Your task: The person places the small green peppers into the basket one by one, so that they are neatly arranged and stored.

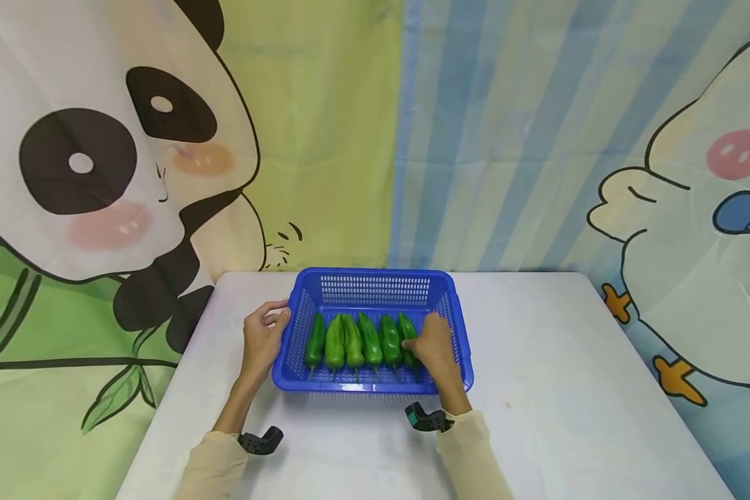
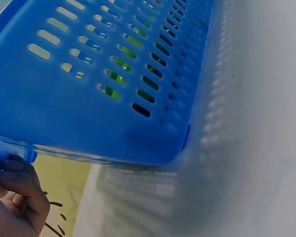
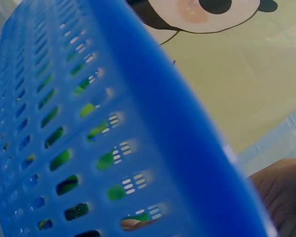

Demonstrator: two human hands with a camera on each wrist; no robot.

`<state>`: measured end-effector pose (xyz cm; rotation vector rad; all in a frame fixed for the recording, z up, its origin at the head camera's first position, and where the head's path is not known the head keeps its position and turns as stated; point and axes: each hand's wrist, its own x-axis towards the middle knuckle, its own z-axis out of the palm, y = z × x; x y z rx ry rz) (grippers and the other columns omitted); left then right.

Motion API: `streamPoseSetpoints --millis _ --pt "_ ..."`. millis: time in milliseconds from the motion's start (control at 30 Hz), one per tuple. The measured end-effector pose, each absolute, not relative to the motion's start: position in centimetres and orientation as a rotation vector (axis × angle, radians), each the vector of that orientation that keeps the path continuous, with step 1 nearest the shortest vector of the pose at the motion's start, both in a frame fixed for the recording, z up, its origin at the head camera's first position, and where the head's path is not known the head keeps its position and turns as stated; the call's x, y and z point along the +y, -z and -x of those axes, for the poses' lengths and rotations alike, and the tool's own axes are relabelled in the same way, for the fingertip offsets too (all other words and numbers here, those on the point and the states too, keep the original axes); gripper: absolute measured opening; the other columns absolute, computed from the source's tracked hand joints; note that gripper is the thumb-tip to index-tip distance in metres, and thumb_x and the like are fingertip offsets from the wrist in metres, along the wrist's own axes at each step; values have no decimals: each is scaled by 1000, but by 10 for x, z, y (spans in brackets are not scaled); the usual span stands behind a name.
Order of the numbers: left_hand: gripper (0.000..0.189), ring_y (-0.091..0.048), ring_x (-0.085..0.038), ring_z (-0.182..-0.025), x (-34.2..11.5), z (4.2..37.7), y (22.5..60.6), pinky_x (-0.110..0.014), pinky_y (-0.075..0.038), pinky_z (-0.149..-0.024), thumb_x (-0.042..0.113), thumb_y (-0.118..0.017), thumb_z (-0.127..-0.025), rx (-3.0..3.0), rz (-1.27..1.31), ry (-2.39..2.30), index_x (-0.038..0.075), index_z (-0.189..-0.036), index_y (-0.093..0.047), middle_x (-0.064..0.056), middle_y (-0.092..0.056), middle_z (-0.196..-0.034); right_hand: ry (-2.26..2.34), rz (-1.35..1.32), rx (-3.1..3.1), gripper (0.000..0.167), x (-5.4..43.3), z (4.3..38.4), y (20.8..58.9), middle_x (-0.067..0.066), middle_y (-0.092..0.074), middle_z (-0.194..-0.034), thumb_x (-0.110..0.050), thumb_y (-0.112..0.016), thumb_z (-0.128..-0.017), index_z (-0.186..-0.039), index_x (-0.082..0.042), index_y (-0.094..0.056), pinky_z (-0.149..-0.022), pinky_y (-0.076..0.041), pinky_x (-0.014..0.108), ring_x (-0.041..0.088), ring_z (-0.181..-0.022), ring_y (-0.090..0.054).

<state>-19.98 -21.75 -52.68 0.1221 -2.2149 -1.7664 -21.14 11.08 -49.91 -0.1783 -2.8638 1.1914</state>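
A blue plastic basket [image 1: 365, 388] with slotted walls stands on the white table, holding several long green peppers [image 1: 353, 342] laid side by side in a row, stems toward me. At its left end, my left hand [image 1: 264, 340] grips the rim; the left wrist view shows the curled fingers [image 2: 27, 190] at the rim's edge. My right hand [image 1: 436, 345] reaches over the near side into the basket's right part. Its thumb lies on the rightmost pepper [image 1: 407, 330], while the other fingers are mostly hidden beneath the hand. Through the slots, the right wrist view shows bits of green.
The white table [image 1: 537, 375] extends to both sides of the basket. Behind it hangs a curtain [image 1: 325, 139] printed with cartoon animals. A dark band [image 1: 429, 419] sits on the right wrist, and another dark band [image 1: 261, 441] on the left.
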Motion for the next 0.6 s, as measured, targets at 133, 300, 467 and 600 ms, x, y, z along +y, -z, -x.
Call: streamPoseSetpoints --millis 133,300,467,600 --pt "32 -76 -8 -66 -221 197 528 -22 -60 -59 20 -66 -110 -2203 -126 1784 -1 -135 -72 -32 -79 -101 -1177 163 -2878 52 107 211 501 28 -69 -102 0 -94 -79 -118 17 -64 -84 -60 53 31 -91 -62" --pt "31 -76 -8 -65 -224 197 529 -22 -60 -59 19 -67 -110 -2191 -120 1783 -1 -133 -72 -36 -78 -102 -1195 173 -2886 52 104 211 500 29 -69 -105 0 -93 -82 -121 17 -64 -86 -61 54 34 -94 -64" --pt "31 -75 -9 -64 -225 200 529 -20 -59 -59 19 -66 -111 -2201 -143 1774 0 -135 -72 -35 -78 -104 -1148 179 -2905 54 104 214 497 29 -71 -106 -3 -95 -81 -121 16 -65 -88 -61 53 31 -93 -64" --pt "32 -74 -11 -64 -225 201 527 -20 -58 -57 18 -66 -111 -2204 -147 1776 0 -137 -71 -35 -78 -103 -1139 164 -2894 52 106 213 495 29 -71 -105 -4 -95 -81 -119 17 -66 -87 -61 53 31 -92 -64"
